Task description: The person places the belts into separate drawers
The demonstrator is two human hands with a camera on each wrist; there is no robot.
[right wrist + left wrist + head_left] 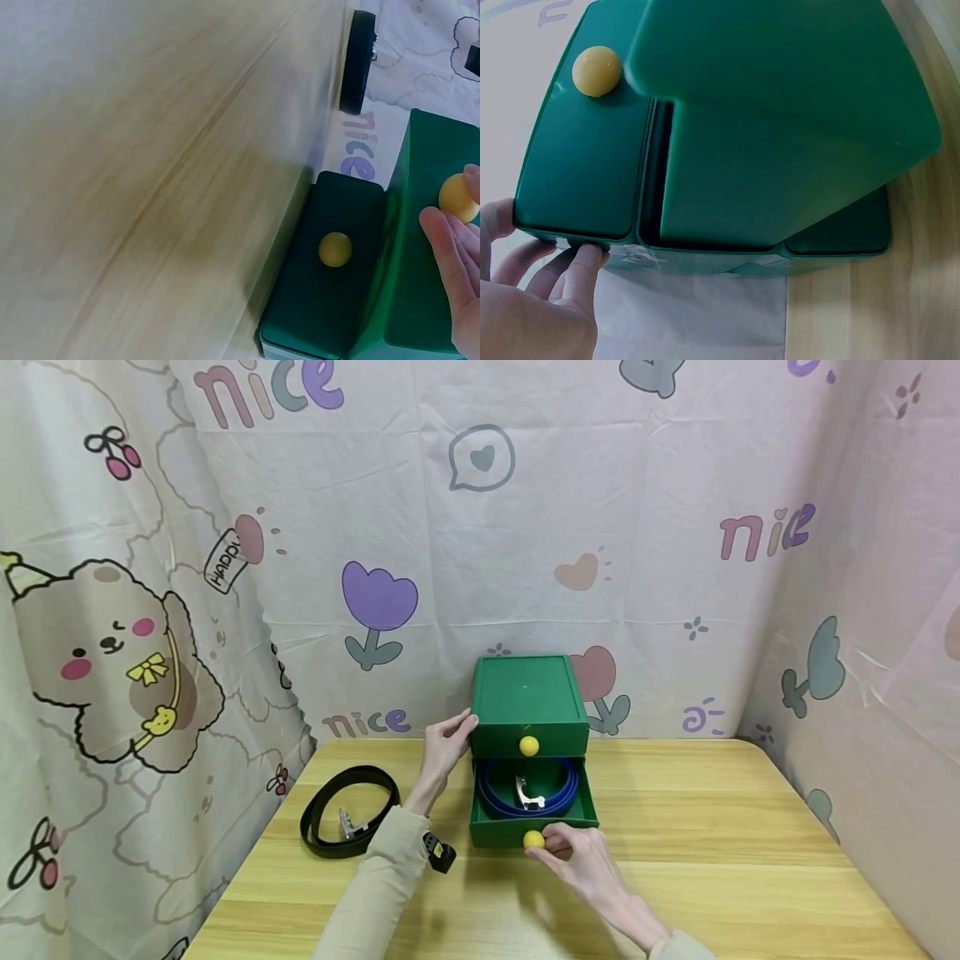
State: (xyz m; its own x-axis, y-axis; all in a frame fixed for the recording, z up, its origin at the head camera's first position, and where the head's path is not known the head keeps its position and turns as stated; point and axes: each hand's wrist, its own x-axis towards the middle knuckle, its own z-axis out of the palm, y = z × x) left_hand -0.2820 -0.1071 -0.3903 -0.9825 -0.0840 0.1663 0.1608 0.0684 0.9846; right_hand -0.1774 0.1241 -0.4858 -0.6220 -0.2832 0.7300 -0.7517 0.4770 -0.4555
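A green drawer unit (528,689) stands on the table, its middle drawer (495,833) pulled out. Inside that drawer lies a coiled blue belt (572,789) with a silver buckle. My right hand (588,864) pinches the drawer's yellow knob (533,840) between thumb and fingers; the right wrist view shows the fingertips around this knob (457,198). My left hand (444,747) rests its fingertips against the unit's upper left side. In the left wrist view, the left hand (547,307) touches the side by the upper drawer (585,161), which is closed.
A coiled black belt (311,814) with a silver buckle lies on the wooden table (697,827), left of my left forearm. The closed bottom drawer (330,300) sits below the pulled-out one. A patterned cloth (525,543) hangs behind the table and on both sides.
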